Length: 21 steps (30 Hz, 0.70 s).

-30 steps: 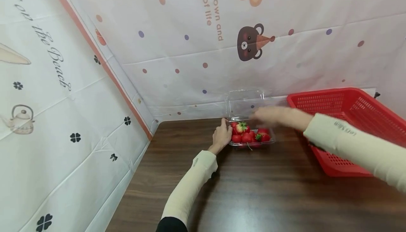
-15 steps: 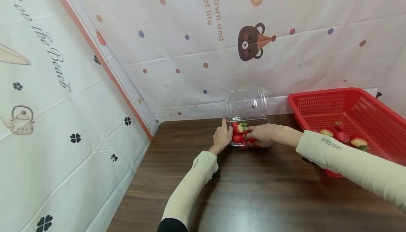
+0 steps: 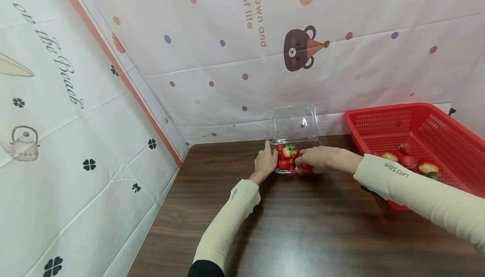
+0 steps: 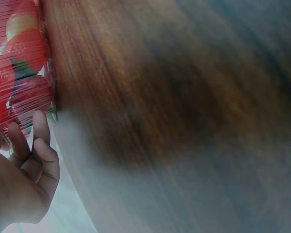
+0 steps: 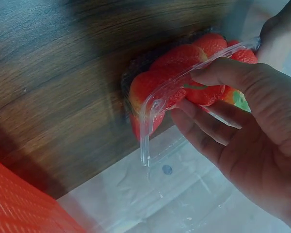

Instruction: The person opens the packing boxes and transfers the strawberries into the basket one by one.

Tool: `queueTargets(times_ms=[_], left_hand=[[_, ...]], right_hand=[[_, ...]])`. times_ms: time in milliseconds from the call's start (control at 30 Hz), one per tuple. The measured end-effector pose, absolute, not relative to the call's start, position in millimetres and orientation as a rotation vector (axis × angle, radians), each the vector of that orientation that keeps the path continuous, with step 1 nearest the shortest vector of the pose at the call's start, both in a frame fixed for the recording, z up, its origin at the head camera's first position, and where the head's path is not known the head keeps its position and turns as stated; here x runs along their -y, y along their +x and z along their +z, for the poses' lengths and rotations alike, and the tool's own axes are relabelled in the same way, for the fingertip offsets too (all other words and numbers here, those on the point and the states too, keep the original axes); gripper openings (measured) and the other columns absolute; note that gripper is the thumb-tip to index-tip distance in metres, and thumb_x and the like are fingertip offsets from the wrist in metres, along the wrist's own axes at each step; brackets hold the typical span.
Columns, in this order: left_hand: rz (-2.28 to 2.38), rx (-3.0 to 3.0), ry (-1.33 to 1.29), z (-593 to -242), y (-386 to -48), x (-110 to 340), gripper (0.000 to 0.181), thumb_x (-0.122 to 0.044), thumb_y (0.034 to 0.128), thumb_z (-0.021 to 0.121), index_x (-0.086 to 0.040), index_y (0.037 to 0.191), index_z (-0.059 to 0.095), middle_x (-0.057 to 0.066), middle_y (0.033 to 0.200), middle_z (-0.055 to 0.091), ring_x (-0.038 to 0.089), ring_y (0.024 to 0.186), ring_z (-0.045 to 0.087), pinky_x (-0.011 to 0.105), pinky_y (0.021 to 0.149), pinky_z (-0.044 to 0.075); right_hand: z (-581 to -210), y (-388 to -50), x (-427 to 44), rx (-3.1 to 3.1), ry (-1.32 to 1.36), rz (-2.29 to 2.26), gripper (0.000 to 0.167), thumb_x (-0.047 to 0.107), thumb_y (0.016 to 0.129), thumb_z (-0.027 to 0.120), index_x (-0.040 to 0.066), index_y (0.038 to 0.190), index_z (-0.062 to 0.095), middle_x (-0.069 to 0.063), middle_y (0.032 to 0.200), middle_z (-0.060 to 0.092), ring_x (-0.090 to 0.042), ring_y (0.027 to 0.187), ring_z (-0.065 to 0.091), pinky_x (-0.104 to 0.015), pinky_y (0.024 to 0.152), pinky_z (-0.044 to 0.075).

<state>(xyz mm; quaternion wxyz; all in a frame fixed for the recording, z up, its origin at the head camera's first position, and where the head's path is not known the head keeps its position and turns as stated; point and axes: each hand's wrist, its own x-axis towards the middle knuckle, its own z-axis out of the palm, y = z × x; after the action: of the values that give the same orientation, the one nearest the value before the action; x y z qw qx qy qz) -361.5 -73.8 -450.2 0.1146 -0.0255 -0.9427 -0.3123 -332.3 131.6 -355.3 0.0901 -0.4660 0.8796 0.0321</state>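
A clear plastic clamshell box (image 3: 278, 172) of red strawberries (image 3: 283, 165) stands near the table's back edge, its lid (image 3: 294, 123) raised against the wall cloth. My left hand (image 3: 264, 162) grips the box's left end; in the left wrist view its fingertips (image 4: 40, 127) lie against a corner of the box. Inside the right half, my right hand (image 3: 315, 159) pinches a strawberry (image 5: 201, 92) between thumb and fingers, in the right wrist view just by the clear rim. The hand hides part of the fruit beneath it.
To the right stands a red perforated basket (image 3: 394, 115) with several strawberries (image 3: 407, 161) in it; the right sleeve (image 3: 413, 184) passes over its near side. The brown wooden table (image 3: 288, 226) extends in front of the box. A printed white cloth (image 3: 212, 49) covers the walls behind.
My right hand, blurred over the box's right end a second ago, has come down left among the strawberries. Its arm no longer covers the fruit in the basket. My left hand has stayed put.
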Motion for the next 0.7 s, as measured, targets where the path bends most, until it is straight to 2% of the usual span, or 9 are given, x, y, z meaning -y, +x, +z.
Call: queueTargets(times_ms=[133,300,433,633,700], left_hand=[[-0.907,2.769,-0.068,-451.0,-360.0,75.2,0.026,-0.027,0.1026,0.049,-0.019,0.127,0.052,0.007,0.096,0.074,0.031,0.090,0.072,0.046,0.073,0.054],[-0.894,2.779,-0.053,-452.4,-359.5,75.5,0.026,-0.026,0.1026,0.050,-0.019,0.127,0.052,0.007,0.095,0.073,0.030,0.088,0.072,0.045,0.072,0.053],[-0.891,2.790,-0.066,-452.1,-361.7,73.2,0.026,-0.026,0.1029,0.049,-0.019,0.128,0.051,0.009,0.095,0.074,0.030,0.087,0.071,0.045,0.072,0.053],[-0.876,2.792,-0.072,-450.2,-364.6,71.2,0.026,-0.026,0.1022,0.049,-0.018,0.127,0.050,0.012,0.098,0.074,0.033,0.088,0.072,0.047,0.073,0.054],[-0.867,2.789,-0.066,-451.0,-366.2,71.8,0.027,-0.026,0.1017,0.049,-0.018,0.127,0.050,0.012,0.097,0.074,0.033,0.088,0.072,0.048,0.073,0.054]], right_hand=[[-357.5,-331.6,-133.8,-2.637,-1.446,0.072,0.037,-0.005,0.073,0.083,0.020,0.096,0.067,-0.004,0.096,0.061,-0.022,0.080,0.063,-0.043,0.072,0.058],[-359.3,-330.3,-137.1,-2.676,-1.522,-0.008,0.027,0.000,0.077,0.081,0.021,0.089,0.068,0.000,0.089,0.061,-0.020,0.076,0.063,-0.042,0.067,0.056],[-352.6,-331.9,-140.7,-2.713,-1.524,0.007,0.026,-0.001,0.079,0.080,0.020,0.090,0.068,0.000,0.089,0.060,-0.020,0.074,0.062,-0.041,0.065,0.056],[-329.0,-336.6,-144.5,-2.738,-1.463,0.049,0.032,-0.008,0.078,0.078,0.015,0.098,0.071,-0.006,0.098,0.065,-0.022,0.080,0.066,-0.040,0.073,0.059],[-319.4,-338.7,-146.4,-2.749,-1.466,0.046,0.033,-0.011,0.078,0.077,0.015,0.096,0.070,-0.008,0.100,0.066,-0.022,0.082,0.067,-0.039,0.074,0.059]])
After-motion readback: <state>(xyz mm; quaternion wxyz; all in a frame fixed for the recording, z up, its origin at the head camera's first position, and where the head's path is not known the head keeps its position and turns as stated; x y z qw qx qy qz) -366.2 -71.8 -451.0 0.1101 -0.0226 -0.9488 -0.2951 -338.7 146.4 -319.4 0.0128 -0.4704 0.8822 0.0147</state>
